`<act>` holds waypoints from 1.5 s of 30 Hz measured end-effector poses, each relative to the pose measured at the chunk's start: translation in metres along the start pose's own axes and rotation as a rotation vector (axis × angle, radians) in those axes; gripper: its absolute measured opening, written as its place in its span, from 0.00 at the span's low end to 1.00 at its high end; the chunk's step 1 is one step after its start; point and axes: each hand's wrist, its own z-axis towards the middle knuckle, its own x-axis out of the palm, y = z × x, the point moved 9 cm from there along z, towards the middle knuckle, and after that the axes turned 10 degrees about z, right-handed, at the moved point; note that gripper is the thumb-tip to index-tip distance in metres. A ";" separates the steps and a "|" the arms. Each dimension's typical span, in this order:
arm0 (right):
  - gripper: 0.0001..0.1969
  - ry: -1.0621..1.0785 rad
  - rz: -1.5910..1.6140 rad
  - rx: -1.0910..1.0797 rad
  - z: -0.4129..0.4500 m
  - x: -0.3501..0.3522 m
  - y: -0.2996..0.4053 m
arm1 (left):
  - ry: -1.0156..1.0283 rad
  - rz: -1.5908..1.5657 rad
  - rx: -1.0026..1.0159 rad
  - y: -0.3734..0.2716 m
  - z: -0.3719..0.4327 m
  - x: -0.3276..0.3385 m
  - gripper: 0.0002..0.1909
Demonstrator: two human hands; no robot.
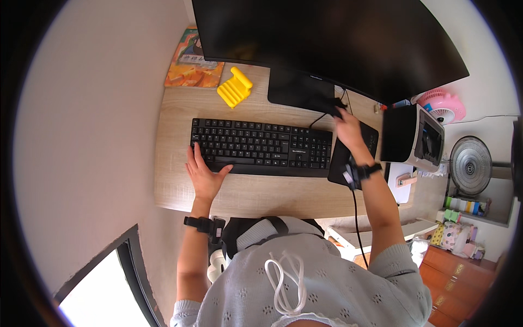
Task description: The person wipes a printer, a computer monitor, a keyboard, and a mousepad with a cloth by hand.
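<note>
A black full-size keyboard (261, 147) lies on the wood-grain desk before me. My left hand (205, 175) rests at its front left corner, fingers spread along the left end and thumb by the front edge. Above the right part of a black mouse pad (354, 155) reaches my right hand (349, 128). Its fingers pinch a dark, blurred piece of cloth (337, 103) against the right side of the monitor's black stand base (300, 88). Part of that cloth is hard to tell from the base. Both wrists wear black strapped devices.
A large monitor (327, 41) overhangs the desk's back. A yellow chair-shaped holder (235, 90) and a colourful book (194, 67) sit at the back left. On the right are a black-and-white printer (408, 137), a pink fan (443, 105) and a pink stapler (405, 180). A cable (356, 225) hangs from my right wrist.
</note>
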 end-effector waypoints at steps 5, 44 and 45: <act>0.23 0.013 -0.297 -0.353 -0.079 0.019 0.071 | -0.109 -0.228 0.001 0.018 0.003 -0.002 0.49; 0.32 0.371 -0.173 -0.542 -0.100 0.297 0.227 | -0.250 -0.288 -0.179 0.071 0.011 -0.003 0.14; 0.32 0.356 -0.154 -0.579 -0.101 0.299 0.235 | -0.257 -0.201 -0.193 0.070 0.011 -0.005 0.14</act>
